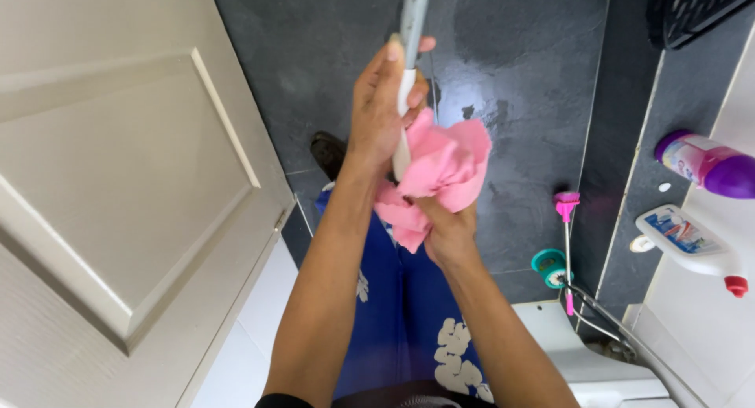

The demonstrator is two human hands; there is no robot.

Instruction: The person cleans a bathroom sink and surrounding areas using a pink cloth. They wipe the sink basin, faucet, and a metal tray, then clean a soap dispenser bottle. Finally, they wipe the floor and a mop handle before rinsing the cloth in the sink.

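My left hand [381,101] grips a long grey and white handle [411,31] that runs up out of the top of the view. My right hand [444,223] clutches a crumpled pink cloth [440,168] and presses it around the lower part of the handle, just below my left hand. The handle's lower end is hidden behind the cloth. Below my arms I see my blue floral-print trousers [417,298] and a dark shoe [326,152] on the dark tiled floor [519,54].
A pale panelled door [118,188] fills the left side. On the right stand a purple bottle [708,166], a white bottle with a red cap [688,243], a pink brush in a teal holder [562,243], a metal hose [629,341] and a black basket [696,11].
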